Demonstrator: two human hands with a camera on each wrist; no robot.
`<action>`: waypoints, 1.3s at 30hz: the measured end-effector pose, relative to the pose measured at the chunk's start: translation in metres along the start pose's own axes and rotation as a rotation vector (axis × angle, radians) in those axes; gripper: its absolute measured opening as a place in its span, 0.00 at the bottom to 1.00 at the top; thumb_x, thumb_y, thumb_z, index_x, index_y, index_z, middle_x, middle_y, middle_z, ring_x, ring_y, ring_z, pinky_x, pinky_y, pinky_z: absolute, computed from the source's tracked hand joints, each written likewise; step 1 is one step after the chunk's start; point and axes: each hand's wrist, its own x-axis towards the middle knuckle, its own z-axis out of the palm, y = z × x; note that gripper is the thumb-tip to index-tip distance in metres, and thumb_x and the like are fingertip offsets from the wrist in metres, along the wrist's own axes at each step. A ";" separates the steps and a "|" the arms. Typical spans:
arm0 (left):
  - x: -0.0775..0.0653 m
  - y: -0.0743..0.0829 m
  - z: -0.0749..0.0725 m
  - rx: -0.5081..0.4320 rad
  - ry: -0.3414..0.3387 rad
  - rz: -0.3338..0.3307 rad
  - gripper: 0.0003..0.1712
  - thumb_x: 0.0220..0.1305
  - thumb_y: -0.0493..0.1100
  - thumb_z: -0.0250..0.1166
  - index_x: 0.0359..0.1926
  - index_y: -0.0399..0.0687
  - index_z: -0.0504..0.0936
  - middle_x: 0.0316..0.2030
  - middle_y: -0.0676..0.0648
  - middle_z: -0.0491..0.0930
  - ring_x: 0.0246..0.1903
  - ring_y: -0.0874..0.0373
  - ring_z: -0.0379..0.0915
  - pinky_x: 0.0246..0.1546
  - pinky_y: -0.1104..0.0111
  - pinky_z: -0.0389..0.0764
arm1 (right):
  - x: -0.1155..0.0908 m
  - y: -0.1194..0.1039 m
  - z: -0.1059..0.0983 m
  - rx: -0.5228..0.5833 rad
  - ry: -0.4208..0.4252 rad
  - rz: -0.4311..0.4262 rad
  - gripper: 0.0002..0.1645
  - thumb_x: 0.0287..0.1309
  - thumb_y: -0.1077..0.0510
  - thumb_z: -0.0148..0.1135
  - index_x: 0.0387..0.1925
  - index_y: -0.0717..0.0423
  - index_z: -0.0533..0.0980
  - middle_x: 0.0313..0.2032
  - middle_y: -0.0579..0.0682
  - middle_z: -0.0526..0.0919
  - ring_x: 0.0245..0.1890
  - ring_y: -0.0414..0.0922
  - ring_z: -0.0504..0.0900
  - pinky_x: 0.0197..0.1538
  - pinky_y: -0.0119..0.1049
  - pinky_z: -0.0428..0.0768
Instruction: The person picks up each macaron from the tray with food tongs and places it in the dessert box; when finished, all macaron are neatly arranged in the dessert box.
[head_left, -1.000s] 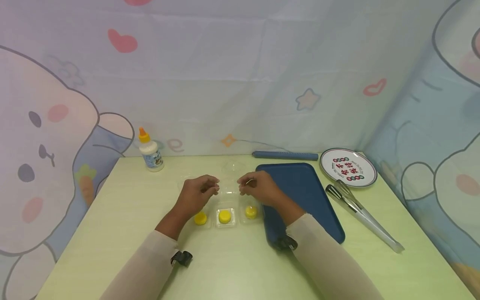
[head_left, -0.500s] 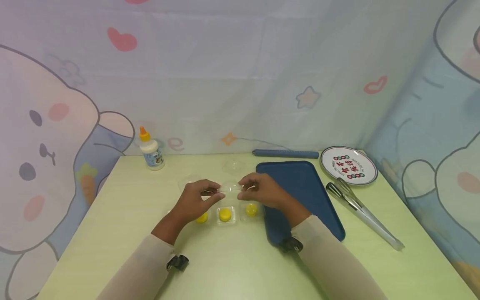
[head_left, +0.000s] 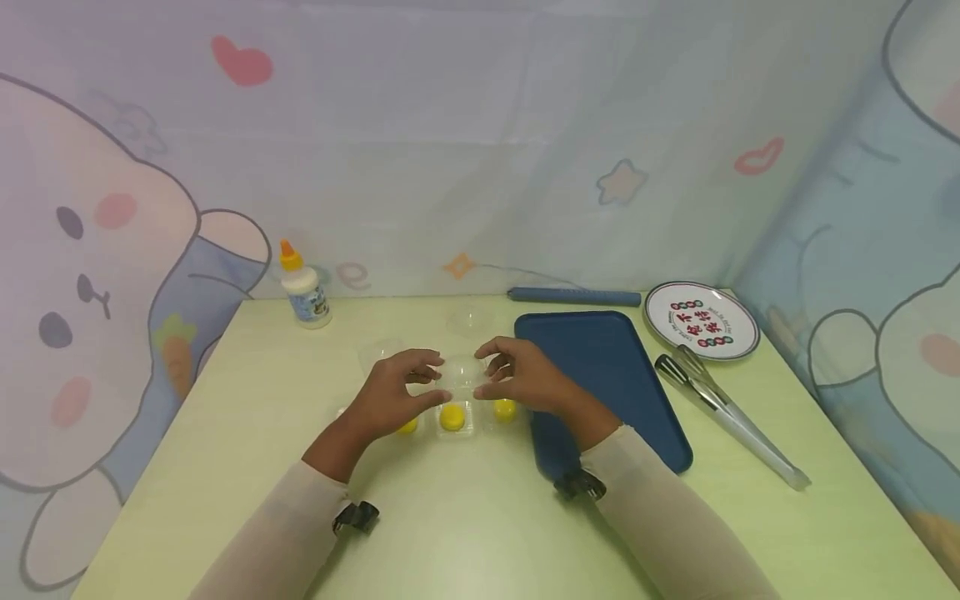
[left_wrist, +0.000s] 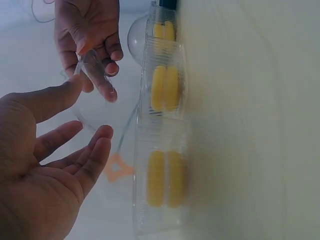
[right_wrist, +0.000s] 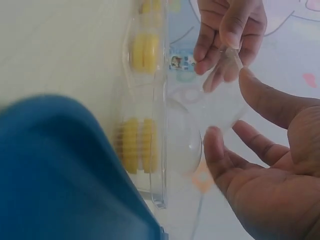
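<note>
Between my two hands I hold a clear domed plastic lid (head_left: 461, 372) by its opposite edges, raised above the table. My left hand (head_left: 393, 390) pinches one side, thumb low and fingers above. On the other side my right hand (head_left: 525, 379) grips it likewise. Just below and nearer stands a small clear box with a yellow macaron (head_left: 452, 417) in it. A second boxed macaron (head_left: 408, 425) is partly hidden by my left hand. The third box's macaron (right_wrist: 137, 145) sits under a domed cover (right_wrist: 182, 137) in the right wrist view.
A blue tray (head_left: 600, 375) lies close to my right hand. Beyond it are a plate (head_left: 701, 321), metal tongs (head_left: 731, 412) and a blue-grey rod (head_left: 573, 296). A glue bottle (head_left: 306, 287) stands back left. Clear lids (head_left: 471, 318) lie behind my hands.
The lid has been tipped between my hands, so its face shows more to the head view. My thumbs and fingers now stand wider apart. The boxes have stayed in place.
</note>
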 end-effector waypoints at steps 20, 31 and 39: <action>-0.011 0.005 -0.002 0.116 -0.151 -0.076 0.39 0.59 0.49 0.85 0.70 0.47 0.82 0.69 0.41 0.80 0.70 0.38 0.65 0.69 0.33 0.68 | -0.013 0.006 0.015 -0.232 -0.028 -0.067 0.39 0.56 0.51 0.85 0.67 0.56 0.81 0.69 0.54 0.82 0.74 0.59 0.68 0.75 0.70 0.66; -0.013 0.003 0.001 0.223 -0.214 -0.078 0.40 0.57 0.49 0.86 0.70 0.48 0.82 0.69 0.40 0.80 0.72 0.35 0.61 0.69 0.30 0.62 | -0.019 -0.001 0.028 -0.358 -0.053 -0.056 0.38 0.57 0.52 0.84 0.67 0.55 0.81 0.69 0.55 0.81 0.71 0.57 0.69 0.66 0.63 0.65; -0.013 0.001 0.004 0.285 -0.208 -0.054 0.41 0.55 0.49 0.87 0.69 0.48 0.82 0.67 0.41 0.81 0.70 0.36 0.63 0.65 0.34 0.65 | -0.018 0.001 0.035 -0.383 -0.020 -0.047 0.38 0.55 0.52 0.86 0.66 0.53 0.82 0.69 0.53 0.82 0.69 0.55 0.70 0.63 0.61 0.64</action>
